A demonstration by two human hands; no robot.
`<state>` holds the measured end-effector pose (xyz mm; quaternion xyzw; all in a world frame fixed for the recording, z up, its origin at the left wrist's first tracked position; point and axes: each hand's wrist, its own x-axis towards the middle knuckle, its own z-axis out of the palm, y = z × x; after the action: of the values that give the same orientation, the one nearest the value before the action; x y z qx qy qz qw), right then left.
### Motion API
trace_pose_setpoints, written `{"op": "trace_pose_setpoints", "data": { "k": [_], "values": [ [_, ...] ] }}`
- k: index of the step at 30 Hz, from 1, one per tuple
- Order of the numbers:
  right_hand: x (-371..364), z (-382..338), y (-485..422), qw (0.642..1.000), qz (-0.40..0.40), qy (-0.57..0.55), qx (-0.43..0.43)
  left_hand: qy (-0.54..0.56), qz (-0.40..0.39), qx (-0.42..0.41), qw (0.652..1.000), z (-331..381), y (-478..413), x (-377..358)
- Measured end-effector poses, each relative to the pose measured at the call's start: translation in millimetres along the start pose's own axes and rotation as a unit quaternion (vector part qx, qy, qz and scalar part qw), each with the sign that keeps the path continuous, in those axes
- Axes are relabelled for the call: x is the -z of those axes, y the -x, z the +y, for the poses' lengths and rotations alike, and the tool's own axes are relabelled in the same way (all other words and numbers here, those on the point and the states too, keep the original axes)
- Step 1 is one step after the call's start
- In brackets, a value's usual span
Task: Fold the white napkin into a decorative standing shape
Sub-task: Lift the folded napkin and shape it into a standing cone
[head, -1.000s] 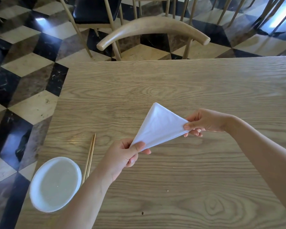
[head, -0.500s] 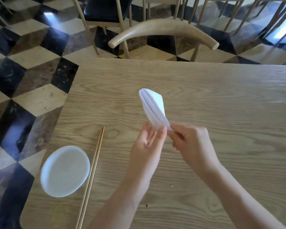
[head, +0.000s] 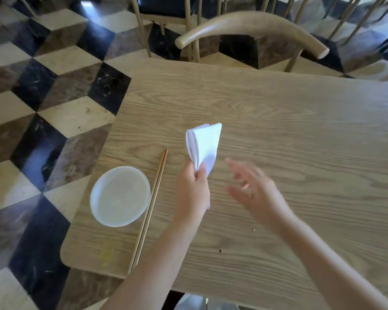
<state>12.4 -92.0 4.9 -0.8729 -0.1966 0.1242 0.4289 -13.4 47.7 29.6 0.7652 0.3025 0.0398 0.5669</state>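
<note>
- One view only, head camera, looking down on a wooden table.
- Left hand pinches the narrow lower tip of the white napkin, thumb and fingers closed on the cloth. The napkin is folded to a layered wedge that fans upward, held above the table's middle; whether any part touches the wood I cannot tell.
- Holding at the point likely keeps the stacked layers from springing apart.
- Right hand is just beside the napkin, not touching it, fingers spread apart and empty. It is motion-blurred, so finger detail is unclear. Probable reason: freed to reach in for the next fold or to shape the base.
- Chopsticks and a white dish lie to the left, near the table edge, clear of the working area.
- Judgement: mid-fold; shape not yet standing alone.
</note>
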Motion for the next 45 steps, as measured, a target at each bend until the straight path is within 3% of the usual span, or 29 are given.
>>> {"op": "trace_pose_setpoints", "data": {
  "k": [3,10,17,20,24,30,36,41,45],
  "values": [
    [28.8,-10.8,-47.0,0.995,0.042,0.068,0.057,-0.031,0.007,-0.075,0.997,-7.9,2.8,11.6],
    [18.7,-27.1,-107.6,0.973,-0.127,0.172,0.091,-0.127,0.026,-0.211,0.969,-25.6,25.7,23.9],
    [-10.6,0.2,-83.7,0.974,-0.13,0.142,0.118,-0.234,0.084,-0.185,0.951,-95.6,54.2,19.9],
    [-15.3,6.4,-82.0,0.977,-0.111,0.148,0.103,-0.231,0.145,-0.161,0.949,-106.4,68.9,19.3],
    [-21.9,7.4,-84.3,0.971,-0.1,0.208,0.062,-0.221,0.152,-0.187,0.945,-109.3,77.9,19.3],
    [-4.1,-5.4,-78.0,0.909,-0.177,0.361,0.107,-0.225,0.177,-0.159,0.945,-113.5,90.9,21.2],
    [12.0,5.5,-72.4,0.871,-0.196,0.434,0.123,-0.233,0.174,-0.153,0.945,-119.9,95.0,17.9],
    [26.8,3.3,-75.9,0.876,-0.198,0.438,0.048,-0.231,0.153,-0.177,0.944,-126.3,97.6,21.8],
    [13.9,-19.8,-92.6,0.945,-0.165,0.28,-0.05,-0.256,0.155,-0.202,0.932,-128.7,94.4,28.6]
  ]
}}
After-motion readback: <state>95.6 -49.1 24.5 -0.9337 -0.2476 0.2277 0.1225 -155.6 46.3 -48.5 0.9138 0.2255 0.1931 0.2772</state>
